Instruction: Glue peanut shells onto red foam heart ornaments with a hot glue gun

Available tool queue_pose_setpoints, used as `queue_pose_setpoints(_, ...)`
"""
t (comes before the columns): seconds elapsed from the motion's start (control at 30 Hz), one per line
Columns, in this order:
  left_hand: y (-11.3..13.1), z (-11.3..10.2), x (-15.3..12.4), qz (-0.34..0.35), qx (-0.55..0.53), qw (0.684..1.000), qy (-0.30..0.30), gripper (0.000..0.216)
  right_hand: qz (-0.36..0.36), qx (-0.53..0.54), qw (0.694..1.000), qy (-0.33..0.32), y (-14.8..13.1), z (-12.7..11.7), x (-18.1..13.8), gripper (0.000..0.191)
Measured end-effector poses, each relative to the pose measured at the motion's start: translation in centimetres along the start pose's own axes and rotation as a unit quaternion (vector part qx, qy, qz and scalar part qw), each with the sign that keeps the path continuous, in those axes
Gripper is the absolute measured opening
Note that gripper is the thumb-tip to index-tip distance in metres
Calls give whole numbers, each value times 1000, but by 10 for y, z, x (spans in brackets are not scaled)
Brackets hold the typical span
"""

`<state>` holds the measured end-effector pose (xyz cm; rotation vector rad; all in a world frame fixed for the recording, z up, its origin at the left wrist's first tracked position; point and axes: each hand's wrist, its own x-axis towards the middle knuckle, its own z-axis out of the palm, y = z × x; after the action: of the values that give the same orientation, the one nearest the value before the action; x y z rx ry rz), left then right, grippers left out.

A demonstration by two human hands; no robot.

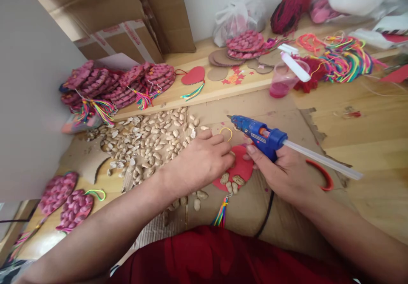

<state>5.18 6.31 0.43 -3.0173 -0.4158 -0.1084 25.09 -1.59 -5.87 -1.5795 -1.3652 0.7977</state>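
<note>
My right hand [283,171] grips a blue glue gun [258,134] with a clear glue stick sticking out of its back; the nozzle points left, above the work. My left hand [200,158] rests knuckles up on a red heart-shaped card [244,167], fingers curled and pressing at its upper edge; what lies under the fingertips is hidden. Three pale shells [232,183] are stuck on the lower part of the heart. A rainbow tassel [220,214] hangs from its bottom tip. A yellow loop of cord [227,132] lies just beyond my left fingers.
A heap of loose pale shells [149,139] lies left of my hand on cardboard. Finished pink shell-covered hearts [66,201] sit near left, more stacked [117,84] at the back. A pink cup [282,82], coloured cords [347,61] and a red ring [323,175] lie to the right.
</note>
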Motion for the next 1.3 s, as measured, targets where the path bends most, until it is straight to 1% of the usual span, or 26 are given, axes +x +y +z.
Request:
queue_pose_setpoints(0.17,-1,1,1,5,-1,1000,-9,20,21,15,1000,-10,0,0,-1,35)
queue_pose_setpoints(0.37,-1,1,0,8,-1,1000,-18,19,-3,9,1000,-2,-1,0,0,31)
queue_pose_setpoints(0.57,-4,1,-2,-10,-30,999,-6,19,-9,-6,1000,1,-8,-2,0,31)
queue_pose_setpoints(0.67,-6,-2,-5,-30,-58,998,-6,18,-9,-10,1000,4,-7,-2,1,32)
queue_pose_setpoints(0.73,-7,-2,-9,-52,-88,995,4,16,-2,-9,1000,2,-6,-2,0,33)
queue_pose_setpoints(0.83,-6,3,-16,-98,-144,984,32,11,-2,-14,1000,2,-5,-2,0,28)
queue_pose_setpoints(0.97,-3,15,-21,-153,-243,953,93,10,-6,-16,1000,3,-6,-2,-1,25)
queue_pose_setpoints(1.03,-1,20,-20,-162,-282,939,110,8,-6,-18,1000,2,-7,-2,-1,27)
queue_pose_setpoints(1.1,0,24,-18,-161,-300,933,118,7,-7,-25,1000,3,-7,-3,-1,27)
queue_pose_setpoints(1.3,0,29,-15,-152,-305,932,121,10,0,-36,999,1,-7,-3,-2,28)
